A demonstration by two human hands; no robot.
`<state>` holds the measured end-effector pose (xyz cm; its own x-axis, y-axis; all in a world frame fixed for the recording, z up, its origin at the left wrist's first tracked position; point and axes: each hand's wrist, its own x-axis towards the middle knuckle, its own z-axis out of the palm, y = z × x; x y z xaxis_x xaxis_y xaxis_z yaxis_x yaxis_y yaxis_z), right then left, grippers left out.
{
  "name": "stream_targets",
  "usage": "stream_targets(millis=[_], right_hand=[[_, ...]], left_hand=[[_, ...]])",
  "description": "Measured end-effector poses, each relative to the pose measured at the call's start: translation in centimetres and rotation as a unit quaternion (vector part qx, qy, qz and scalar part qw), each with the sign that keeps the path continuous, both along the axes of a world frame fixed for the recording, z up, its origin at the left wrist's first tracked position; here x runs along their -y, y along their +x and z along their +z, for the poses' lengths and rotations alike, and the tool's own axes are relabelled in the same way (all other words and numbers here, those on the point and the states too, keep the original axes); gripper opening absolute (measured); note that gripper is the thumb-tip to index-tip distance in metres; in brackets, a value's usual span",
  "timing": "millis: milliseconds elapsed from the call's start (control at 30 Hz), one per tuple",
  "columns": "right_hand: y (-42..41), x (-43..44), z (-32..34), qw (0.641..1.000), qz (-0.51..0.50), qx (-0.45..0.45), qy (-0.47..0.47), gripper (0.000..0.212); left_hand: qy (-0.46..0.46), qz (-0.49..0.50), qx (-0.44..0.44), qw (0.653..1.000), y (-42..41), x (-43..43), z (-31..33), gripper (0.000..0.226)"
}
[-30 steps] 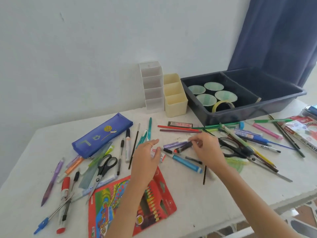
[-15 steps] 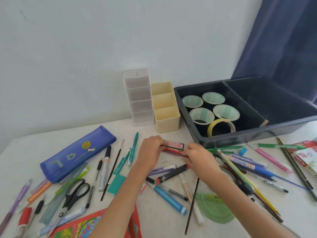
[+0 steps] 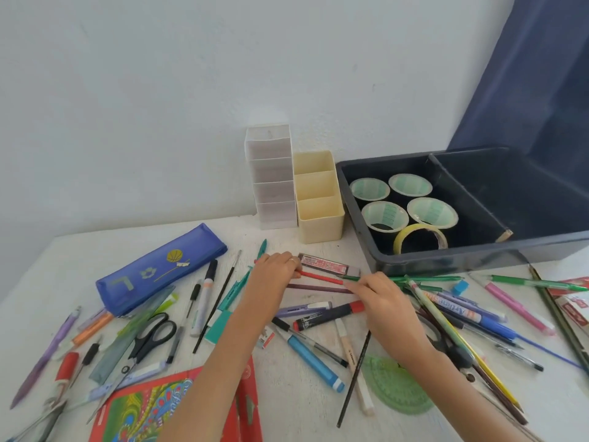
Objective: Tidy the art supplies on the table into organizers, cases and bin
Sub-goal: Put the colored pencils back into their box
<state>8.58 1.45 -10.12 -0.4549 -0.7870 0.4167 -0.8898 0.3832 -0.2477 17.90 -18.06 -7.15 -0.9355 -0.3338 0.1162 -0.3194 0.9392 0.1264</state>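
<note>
Pens, pencils and markers lie scattered over the white table. My left hand and my right hand meet at the middle, each pinching one end of a red pencil that lies flat. A red-labelled lead case lies just behind it and a dark purple pencil just in front. Against the wall stand a white organizer and a cream organizer, both showing nothing inside. The dark bin at the right holds several tape rolls. A blue pencil case lies shut at the left.
Black scissors and a red crayon box lie at the front left. A green protractor lies by my right forearm. A heap of pens sits at the right, and a blue curtain hangs behind the bin.
My view has moved closer and turned left. Both hands reached farther back from the pens at the middle to the red pencil beside the lead case and closed on its ends.
</note>
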Motion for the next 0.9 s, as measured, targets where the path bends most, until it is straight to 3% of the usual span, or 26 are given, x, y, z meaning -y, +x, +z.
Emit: stream_targets(millis=[333,467,633,900], right_hand=[[5.2,-1.7,1.1,1.0,-0.022,0.02,0.003,0.053],[8.0,-2.4,1.8,1.0,-0.011,-0.001,0.003,0.043],[10.9,-3.1,1.1,1.0,0.015,-0.007,0.025,0.052],[14.9,-2.4,-0.2,0.999,0.019,0.046,-0.004,0.045]], left_hand=[[0.142,0.117,-0.177,0.967,13.2,0.0,1.3,0.013],[0.139,0.167,-0.159,0.963,18.2,-0.9,0.8,0.018],[0.122,0.228,-0.133,0.957,23.3,-1.8,-0.6,0.019],[0.172,0.216,-0.09,0.957,26.4,-3.7,-1.5,0.014]])
